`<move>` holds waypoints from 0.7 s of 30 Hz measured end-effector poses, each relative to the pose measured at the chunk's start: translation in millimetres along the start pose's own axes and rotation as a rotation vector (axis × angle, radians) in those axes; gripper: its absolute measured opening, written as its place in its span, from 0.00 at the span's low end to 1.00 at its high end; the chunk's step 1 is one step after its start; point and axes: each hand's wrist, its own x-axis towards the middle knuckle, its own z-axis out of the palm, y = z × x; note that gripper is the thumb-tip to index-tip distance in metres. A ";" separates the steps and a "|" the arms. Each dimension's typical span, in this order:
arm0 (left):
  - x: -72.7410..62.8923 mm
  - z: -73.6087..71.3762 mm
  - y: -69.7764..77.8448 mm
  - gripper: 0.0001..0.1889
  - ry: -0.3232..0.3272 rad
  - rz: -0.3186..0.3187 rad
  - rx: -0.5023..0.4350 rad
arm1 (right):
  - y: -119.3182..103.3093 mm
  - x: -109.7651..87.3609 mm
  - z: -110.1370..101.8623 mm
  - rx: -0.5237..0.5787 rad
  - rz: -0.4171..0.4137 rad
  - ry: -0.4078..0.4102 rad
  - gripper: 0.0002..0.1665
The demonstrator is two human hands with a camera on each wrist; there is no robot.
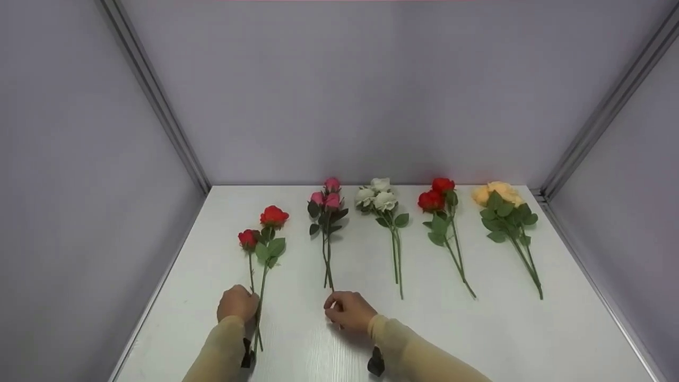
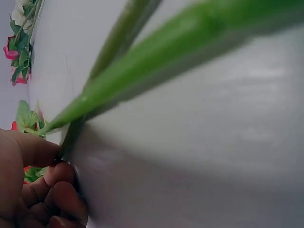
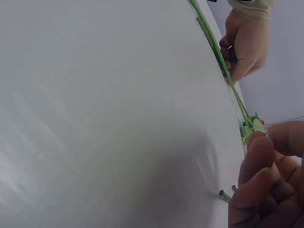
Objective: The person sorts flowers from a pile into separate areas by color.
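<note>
Two red roses (image 1: 274, 216) with long green stems lie at the left of the white table. My left hand (image 1: 237, 303) pinches the darker, thinner stem (image 2: 72, 135) between thumb and forefinger; the brighter green stem (image 2: 156, 57) crosses over it in the left wrist view. My right hand (image 1: 350, 312) is just in front of the lower stem ends of the pink roses (image 1: 332, 200), its fingers loosely bent with nothing seen between them. In the right wrist view, those stem ends (image 3: 224, 195) show beside the right fingers (image 3: 256, 156).
To the right, white roses (image 1: 385, 201), another pair of red roses (image 1: 432, 200) and yellow-orange flowers (image 1: 504, 192) lie in a row, blooms toward the back wall (image 1: 360, 95). Grey panels (image 1: 69, 201) with metal frame edges enclose the white table (image 1: 456, 339) at the sides.
</note>
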 end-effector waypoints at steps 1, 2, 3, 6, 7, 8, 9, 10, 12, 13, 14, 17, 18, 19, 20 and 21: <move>0.6 0.4 -0.8 0.14 0.000 -0.003 -0.005 | 0.8 -0.4 -0.1 -0.002 0.002 0.002 0.08; 0.9 0.4 -1.3 0.15 0.002 -0.003 -0.013 | 1.5 -1.0 -0.1 -0.003 0.002 0.003 0.08; 1.0 0.3 -2.1 0.15 0.007 -0.003 -0.017 | 1.8 -1.6 -0.1 -0.002 -0.001 0.005 0.07; 1.0 -1.2 -5.9 0.12 0.040 0.012 -0.047 | 3.1 -2.9 -0.3 0.002 -0.008 0.006 0.07; 0.3 -2.5 -6.9 0.11 0.050 0.018 -0.062 | 3.6 -3.4 -0.5 0.004 -0.009 0.006 0.07; 0.1 -3.8 -8.1 0.11 0.055 0.023 -0.078 | 4.2 -3.7 -0.6 0.007 -0.009 0.005 0.07; 0.0 -5.0 -9.5 0.13 0.058 0.027 -0.090 | 4.9 -4.1 -1.0 0.008 -0.008 0.006 0.07; 0.0 -6.3 -10.8 0.14 0.060 0.030 -0.104 | 5.6 -4.4 -1.4 0.009 -0.003 0.005 0.07; -0.6 -9.4 -12.5 0.16 0.064 0.021 -0.129 | 7.1 -5.2 -2.0 0.013 0.005 0.005 0.07; -0.8 -10.9 -13.1 0.17 0.071 0.010 -0.138 | 7.9 -5.4 -2.3 0.013 0.008 0.004 0.07; -0.6 -12.1 -14.0 0.17 0.082 -0.002 -0.148 | 8.5 -5.6 -2.5 0.015 0.007 0.004 0.07; -1.9 -16.2 -15.0 0.14 0.160 -0.030 -0.185 | 8.8 -6.8 -3.1 0.025 -0.002 -0.002 0.07; -2.3 -17.4 -15.0 0.14 0.191 -0.035 -0.199 | 8.8 -7.0 -3.3 0.026 -0.004 -0.005 0.07; -3.2 -19.0 -14.2 0.13 0.221 -0.040 -0.213 | 8.6 -7.5 -3.4 0.027 -0.007 -0.006 0.08; -3.7 -20.4 -13.2 0.13 0.253 -0.040 -0.227 | 8.5 -7.8 -3.5 0.029 -0.008 -0.006 0.08; -4.5 -22.0 -11.3 0.12 0.290 -0.036 -0.237 | 8.5 -8.1 -3.5 0.030 -0.008 -0.007 0.08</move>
